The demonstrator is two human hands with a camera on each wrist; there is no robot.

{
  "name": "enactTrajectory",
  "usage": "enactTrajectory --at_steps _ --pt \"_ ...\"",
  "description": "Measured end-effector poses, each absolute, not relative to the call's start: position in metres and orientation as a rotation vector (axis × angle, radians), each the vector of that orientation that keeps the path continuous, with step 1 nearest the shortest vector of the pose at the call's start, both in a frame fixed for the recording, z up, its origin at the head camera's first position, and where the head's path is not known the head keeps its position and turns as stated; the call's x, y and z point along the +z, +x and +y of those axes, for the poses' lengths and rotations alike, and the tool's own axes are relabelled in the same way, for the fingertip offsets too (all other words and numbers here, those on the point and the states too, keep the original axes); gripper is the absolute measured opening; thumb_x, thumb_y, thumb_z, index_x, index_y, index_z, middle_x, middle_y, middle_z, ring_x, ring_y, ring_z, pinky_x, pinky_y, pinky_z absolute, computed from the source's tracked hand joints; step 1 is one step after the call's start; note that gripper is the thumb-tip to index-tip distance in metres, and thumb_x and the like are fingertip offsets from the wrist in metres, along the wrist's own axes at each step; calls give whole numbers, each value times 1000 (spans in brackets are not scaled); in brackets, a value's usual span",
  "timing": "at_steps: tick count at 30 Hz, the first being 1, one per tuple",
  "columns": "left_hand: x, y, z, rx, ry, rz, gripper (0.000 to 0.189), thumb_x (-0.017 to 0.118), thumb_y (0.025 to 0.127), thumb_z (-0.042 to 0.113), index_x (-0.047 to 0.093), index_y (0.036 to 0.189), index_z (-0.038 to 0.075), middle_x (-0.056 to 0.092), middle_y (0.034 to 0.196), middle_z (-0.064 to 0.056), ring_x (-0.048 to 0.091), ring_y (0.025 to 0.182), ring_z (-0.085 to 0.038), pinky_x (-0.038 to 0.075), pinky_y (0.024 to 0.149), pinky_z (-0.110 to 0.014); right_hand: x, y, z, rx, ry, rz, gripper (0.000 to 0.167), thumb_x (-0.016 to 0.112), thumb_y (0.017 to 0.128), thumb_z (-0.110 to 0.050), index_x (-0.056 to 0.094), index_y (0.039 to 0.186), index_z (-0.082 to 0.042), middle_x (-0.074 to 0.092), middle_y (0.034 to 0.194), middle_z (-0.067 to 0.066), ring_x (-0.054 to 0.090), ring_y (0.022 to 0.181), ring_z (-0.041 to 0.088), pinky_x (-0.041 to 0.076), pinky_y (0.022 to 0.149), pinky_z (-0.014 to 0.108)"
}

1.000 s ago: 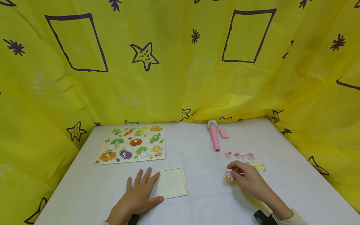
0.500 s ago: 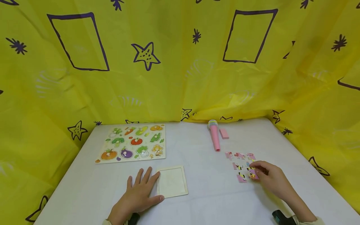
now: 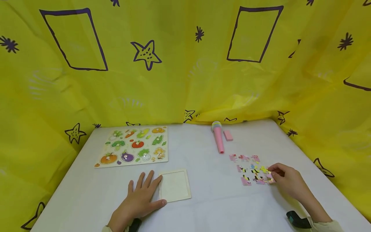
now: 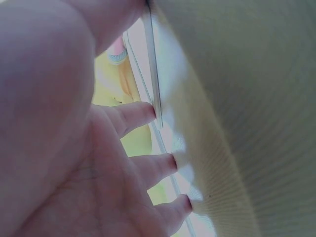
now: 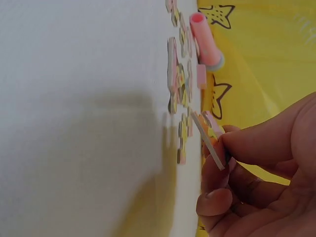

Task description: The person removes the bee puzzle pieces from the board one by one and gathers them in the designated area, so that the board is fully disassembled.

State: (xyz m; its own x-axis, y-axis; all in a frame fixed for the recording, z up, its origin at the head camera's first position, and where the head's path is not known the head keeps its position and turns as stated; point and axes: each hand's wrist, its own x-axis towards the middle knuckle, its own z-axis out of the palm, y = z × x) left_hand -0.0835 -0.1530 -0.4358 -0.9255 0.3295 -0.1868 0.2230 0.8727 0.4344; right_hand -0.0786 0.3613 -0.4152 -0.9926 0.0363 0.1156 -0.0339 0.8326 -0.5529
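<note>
My right hand [image 3: 291, 182] pinches a pink and yellow jigsaw piece [image 5: 213, 136] between thumb and fingers. In the right wrist view the piece is tilted, close to the other jigsaw pieces [image 3: 246, 181], which lie in loose rows on the white table. From the head, the held piece is at the lower right end of those rows. My left hand [image 3: 138, 199] rests with spread fingers beside a square, pale wooden puzzle frame [image 3: 175, 186]. Its index fingertip and thumb are at the frame's left edge. The left wrist view shows the frame's thin side [image 4: 154, 74] by a fingertip.
A vegetable puzzle board [image 3: 150, 149] with knobs lies at the back left. Behind the jigsaw pieces are a pink toy microphone [image 3: 218, 138] and a small pink block [image 3: 228, 135]. A yellow patterned cloth [image 3: 174, 80] hangs around the white table's [image 3: 203, 212] far and side edges.
My right hand has moved rightward with the jigsaw piece, from left of the rows to their right end, uncovering the pieces it hid. My left hand stays at the frame.
</note>
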Motion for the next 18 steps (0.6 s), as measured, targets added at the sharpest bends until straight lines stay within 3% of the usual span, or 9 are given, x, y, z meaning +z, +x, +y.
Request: enactTrajectory --at_steps 12,18 --pt "-435 -82 -146 626 428 2771 90 80 91 57 47 162 13 24 173 -23 11 158 -55 -1 115 -83 -425 -79 381 794 -61 -2988 8 64 100 1 70 105 4 69 91 4 56 81 24 49 69 39" --pt "-437 -83 -143 628 436 2767 92 83 89 56 47 161 11 27 172 -25 12 157 -56 1 114 -84 -428 -77 384 746 -43 -2988 7 65 99 1 69 103 5 64 86 2 53 78 22 46 65 35"
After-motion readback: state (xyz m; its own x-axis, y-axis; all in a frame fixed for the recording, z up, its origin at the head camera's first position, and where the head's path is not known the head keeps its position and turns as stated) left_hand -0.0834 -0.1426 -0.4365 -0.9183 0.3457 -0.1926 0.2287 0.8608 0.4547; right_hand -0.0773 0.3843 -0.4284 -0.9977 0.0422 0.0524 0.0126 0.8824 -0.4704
